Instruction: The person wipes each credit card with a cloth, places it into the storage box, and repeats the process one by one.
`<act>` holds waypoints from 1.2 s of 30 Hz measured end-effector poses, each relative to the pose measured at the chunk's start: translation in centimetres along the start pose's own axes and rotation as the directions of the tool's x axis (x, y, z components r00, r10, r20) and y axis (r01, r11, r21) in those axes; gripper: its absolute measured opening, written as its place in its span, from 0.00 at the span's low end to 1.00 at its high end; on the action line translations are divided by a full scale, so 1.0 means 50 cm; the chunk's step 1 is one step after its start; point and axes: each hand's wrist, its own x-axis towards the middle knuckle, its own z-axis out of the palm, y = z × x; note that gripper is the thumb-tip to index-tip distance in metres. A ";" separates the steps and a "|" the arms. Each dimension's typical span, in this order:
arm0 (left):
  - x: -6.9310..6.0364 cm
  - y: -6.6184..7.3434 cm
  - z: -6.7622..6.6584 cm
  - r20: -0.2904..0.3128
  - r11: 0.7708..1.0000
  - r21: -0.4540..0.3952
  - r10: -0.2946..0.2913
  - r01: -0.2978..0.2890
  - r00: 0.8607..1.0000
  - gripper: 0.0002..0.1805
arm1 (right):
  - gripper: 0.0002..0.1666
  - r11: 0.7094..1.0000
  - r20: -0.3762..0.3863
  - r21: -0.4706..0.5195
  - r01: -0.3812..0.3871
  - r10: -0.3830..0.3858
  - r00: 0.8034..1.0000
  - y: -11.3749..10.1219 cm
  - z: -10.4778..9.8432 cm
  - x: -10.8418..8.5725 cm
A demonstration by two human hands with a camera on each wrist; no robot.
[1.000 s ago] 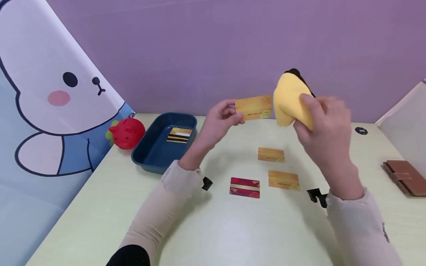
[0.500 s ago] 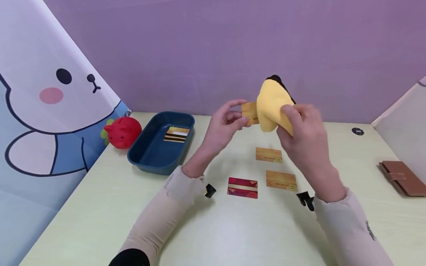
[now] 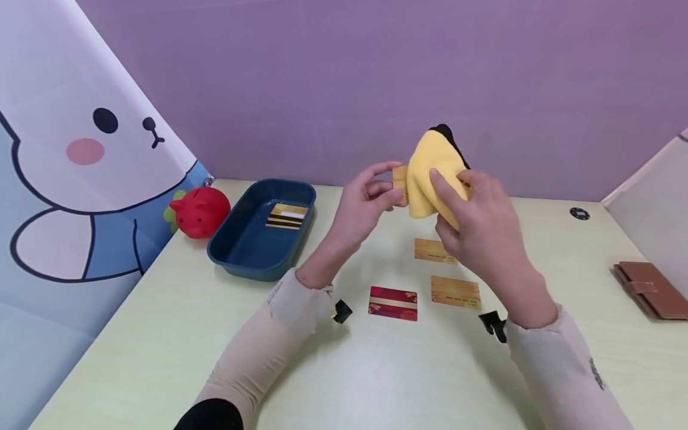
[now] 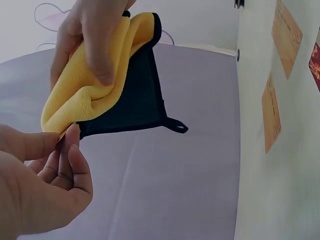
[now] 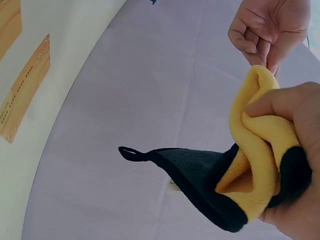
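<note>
My left hand pinches the left end of a gold bank card above the table. A yellow cleaning cloth with a dark backing and a hanging loop covers the rest of that card. My right hand grips the folded cloth from the right, its thumb pressed on the yellow side. In the left wrist view the cloth wraps over the card close to the left fingertips. The right wrist view shows the cloth bunched in my right hand, its dark corner hanging free.
Two gold cards and a red card lie on the table. A blue tray at the left holds a striped card. Beside it sits a red piggy bank. A brown wallet and a black chip lie at the right.
The right hand has brought the cloth leftward onto the gold card, which was fully uncovered a second ago. Over the last half second the cloth has edged slightly closer to the left fingers.
</note>
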 end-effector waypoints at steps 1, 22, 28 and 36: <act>0.001 -0.002 0.000 -0.004 1.000 0.001 -0.001 0.001 1.000 0.23 | 0.37 1.000 0.016 -0.008 0.001 -0.001 1.000 0.000 0.000 -0.002; 0.013 0.007 -0.043 -0.064 0.999 -0.009 0.034 -0.035 0.997 0.24 | 0.34 0.965 -0.114 -0.072 -0.252 0.243 0.963 0.046 -0.022 -0.010; 0.015 -0.001 -0.041 -0.089 0.999 -0.005 0.037 -0.038 0.995 0.24 | 0.31 0.980 -0.181 -0.028 -0.199 0.191 0.965 0.035 -0.031 -0.004; 0.009 -0.007 -0.020 -0.036 0.991 0.078 0.114 -0.111 0.993 0.25 | 0.33 0.998 -0.152 -0.023 -0.059 0.055 0.987 0.003 -0.013 0.002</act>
